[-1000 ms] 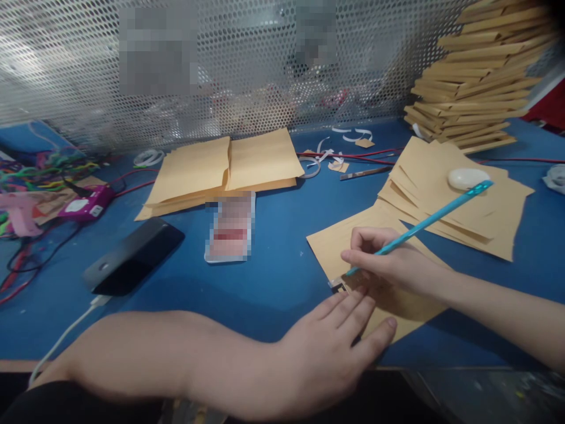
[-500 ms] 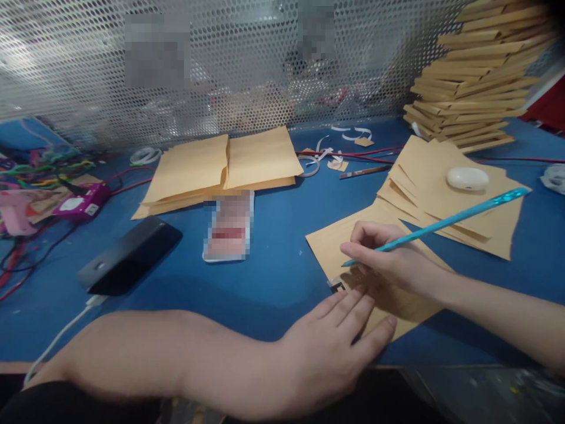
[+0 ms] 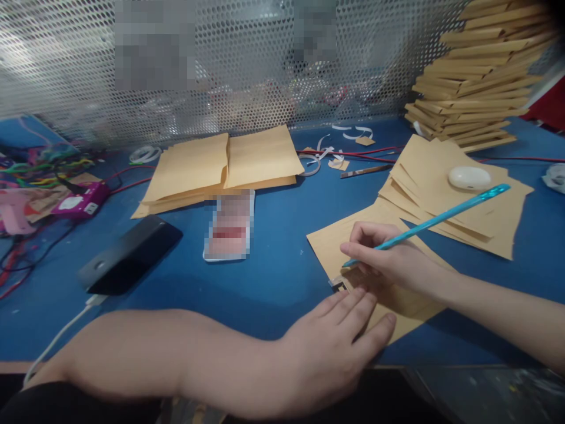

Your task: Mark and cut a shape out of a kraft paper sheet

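My right hand [image 3: 384, 253] grips a shiny blue pencil [image 3: 436, 221], its tip down at a brown paper envelope [image 3: 338, 229]. Flat on the lower part of that envelope rests my left hand [image 3: 339, 335], fingers stretched out. Just beyond the left fingertips, a small dark and clear piece [image 3: 339, 285] shows at the envelope's edge; most of it is hidden. More brown envelopes [image 3: 459, 206] lie fanned out behind my right hand, with a white oval case [image 3: 469, 177] on top of them.
A tall stack of envelopes [image 3: 472, 82] stands at the back right. Two envelope piles [image 3: 260, 156] lie near the perforated metal screen [image 3: 247, 88]. A phone [image 3: 229, 229], a black power bank [image 3: 132, 256] with a white cable, and tangled wires [image 3: 48, 159] occupy the left side.
The top end of the pencil has tilted a little to the left, while its tip stays in about the same place. My left hand keeps its position on the envelope.
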Demonstrator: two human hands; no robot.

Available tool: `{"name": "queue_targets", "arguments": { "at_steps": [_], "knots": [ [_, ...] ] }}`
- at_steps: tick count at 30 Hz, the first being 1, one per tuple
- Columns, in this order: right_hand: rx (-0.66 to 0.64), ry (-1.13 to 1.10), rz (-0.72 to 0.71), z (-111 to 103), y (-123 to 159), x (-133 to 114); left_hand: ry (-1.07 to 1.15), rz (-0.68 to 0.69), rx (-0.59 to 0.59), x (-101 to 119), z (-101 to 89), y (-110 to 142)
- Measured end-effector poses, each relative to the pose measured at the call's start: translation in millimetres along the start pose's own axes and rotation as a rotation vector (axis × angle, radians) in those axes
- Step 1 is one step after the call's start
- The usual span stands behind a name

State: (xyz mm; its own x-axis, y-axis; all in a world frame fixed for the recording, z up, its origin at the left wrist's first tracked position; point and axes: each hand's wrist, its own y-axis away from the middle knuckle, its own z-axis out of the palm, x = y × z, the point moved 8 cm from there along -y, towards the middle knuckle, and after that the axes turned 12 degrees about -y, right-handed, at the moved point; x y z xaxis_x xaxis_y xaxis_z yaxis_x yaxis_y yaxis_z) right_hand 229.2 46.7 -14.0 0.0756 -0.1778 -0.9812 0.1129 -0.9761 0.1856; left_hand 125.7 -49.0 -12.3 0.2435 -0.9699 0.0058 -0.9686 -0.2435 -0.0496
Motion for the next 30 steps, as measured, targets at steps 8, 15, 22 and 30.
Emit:
{"name": "queue_targets", "arguments": {
  "at_steps": [8,15,22,30],
  "knots": [
    [0.041,0.021,-0.057,1.4,1.6,-8.1,0.008,-0.008,-0.004,-1.1,-0.7,-0.1],
    [-0.053,0.003,0.005,19.2,6.5,-14.6,0.011,-0.008,0.009,-1.1,-1.5,-0.6],
    [-0.104,-0.143,0.103,22.7,3.7,6.6,0.020,-0.009,0.016,-1.2,-1.0,-0.4],
    [-0.061,-0.201,0.071,21.2,5.6,13.0,0.008,-0.003,-0.004,-1.4,-2.9,-1.4]
  ]
}}
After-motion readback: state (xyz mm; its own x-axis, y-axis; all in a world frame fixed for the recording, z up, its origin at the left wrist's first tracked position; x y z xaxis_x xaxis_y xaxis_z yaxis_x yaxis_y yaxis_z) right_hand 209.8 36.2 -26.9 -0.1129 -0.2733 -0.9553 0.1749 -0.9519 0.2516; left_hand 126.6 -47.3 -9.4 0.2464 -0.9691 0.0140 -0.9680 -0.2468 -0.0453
